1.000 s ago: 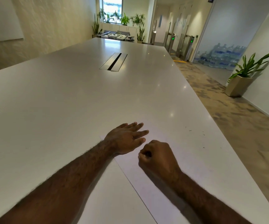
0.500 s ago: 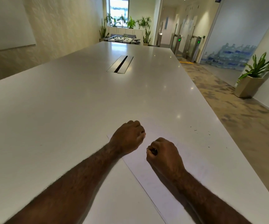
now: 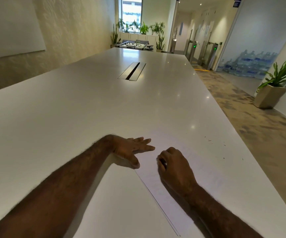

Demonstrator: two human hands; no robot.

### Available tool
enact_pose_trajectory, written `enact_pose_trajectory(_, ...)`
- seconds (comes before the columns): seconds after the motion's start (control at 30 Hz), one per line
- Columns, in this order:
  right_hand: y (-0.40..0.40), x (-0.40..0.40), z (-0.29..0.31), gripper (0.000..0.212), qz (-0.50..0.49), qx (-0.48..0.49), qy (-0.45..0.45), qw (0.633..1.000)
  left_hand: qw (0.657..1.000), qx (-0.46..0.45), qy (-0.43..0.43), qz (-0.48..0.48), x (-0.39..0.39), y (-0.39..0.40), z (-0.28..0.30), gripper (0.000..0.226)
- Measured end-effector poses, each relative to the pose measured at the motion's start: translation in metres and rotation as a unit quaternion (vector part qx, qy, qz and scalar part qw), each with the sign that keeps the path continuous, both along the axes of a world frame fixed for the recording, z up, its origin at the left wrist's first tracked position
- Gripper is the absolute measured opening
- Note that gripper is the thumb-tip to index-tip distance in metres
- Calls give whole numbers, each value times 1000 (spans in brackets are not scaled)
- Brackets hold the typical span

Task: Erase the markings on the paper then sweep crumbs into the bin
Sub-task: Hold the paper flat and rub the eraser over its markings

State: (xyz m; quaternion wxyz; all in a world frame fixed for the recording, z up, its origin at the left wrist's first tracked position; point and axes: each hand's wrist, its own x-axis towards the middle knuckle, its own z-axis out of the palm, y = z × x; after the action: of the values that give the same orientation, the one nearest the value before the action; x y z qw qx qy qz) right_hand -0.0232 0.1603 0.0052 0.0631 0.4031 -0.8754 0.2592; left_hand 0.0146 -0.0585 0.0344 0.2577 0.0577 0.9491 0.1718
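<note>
Since half a second ago my left hand [image 3: 132, 150] has uncurled from a loose fist and now lies spread flat, fingers pointing toward the right of the frame, pinning the upper-left corner of the thin white sheet of paper [image 3: 187, 170]. That sheet sits in the lower centre of the frame, its long axis running diagonally from the hands down to the bottom edge, its left border a fine dark line across the glossy white tabletop [image 3: 70, 117]. My right hand [image 3: 176, 167] rests on the sheet just right of the left one, closed into a fist around a small dark object [image 3: 164, 163], probably the eraser, though too little of it shows to be sure. Any markings are too faint to make out; only a slight grey trace shows beyond my right knuckles. Tiny dark crumbs [image 3: 209, 140] lie scattered on the bare table to the right, past the paper's far edge, so the right hand is nearer them. I judge rubbing comes next, stroking along the sheet away from the pinned corner. No bin is in view.
</note>
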Motion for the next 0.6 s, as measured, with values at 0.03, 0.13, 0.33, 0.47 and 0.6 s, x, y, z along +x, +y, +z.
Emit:
enact_pose_trajectory(0.03, -3, 11, 1, 18, 31, 4, -5, 1000, 1000, -10, -8, -3, -1, -1, 0, 87)
enact_pose_trajectory(0.13, -7, 36, 4, 20, 87, 35, -44, 995, 999, -33, -17, -22, -5, 0, 0, 93)
enact_pose_trajectory(0.33, -3, 22, 12, 15, 51, 34, -35, 998, 998, -51, -17, -19, -2, 4, -1, 101)
enact_pose_trajectory(0.47, 2, 15, 12, 12, 0, 10, -56, 998, 998, -56, -22, -20, -3, 7, 5, 100)
enact_pose_trajectory(0.6, 7, 20, 14, 10, 11, 15, -55, 998, 997, -65, -32, -21, -2, 12, 11, 100)
